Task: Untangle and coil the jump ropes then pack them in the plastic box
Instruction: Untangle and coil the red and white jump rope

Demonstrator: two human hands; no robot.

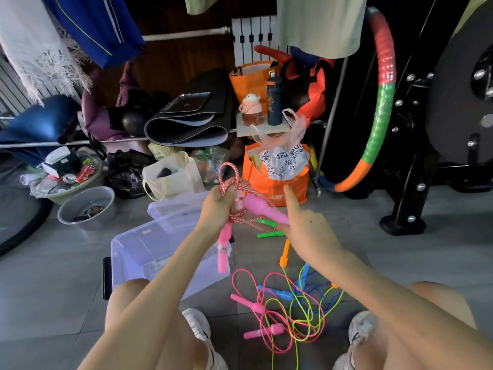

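Observation:
My left hand grips a bundle of red-and-white braided rope, looped above my fist. One pink handle of that rope hangs down below the hand. My right hand holds the other pink handle, index finger pointing up. The clear plastic box stands open on the floor to the left, under my left forearm. Between my feet a tangle of thin pink, yellow-green and blue ropes lies on the tiles, with pink handles, a blue handle, an orange handle and green handles.
The box's clear lid lies behind the box. An orange bag stands just beyond my hands. Two grey basins sit at left. A rack with mats and bottles fills the back; a hoop and black machine stand right.

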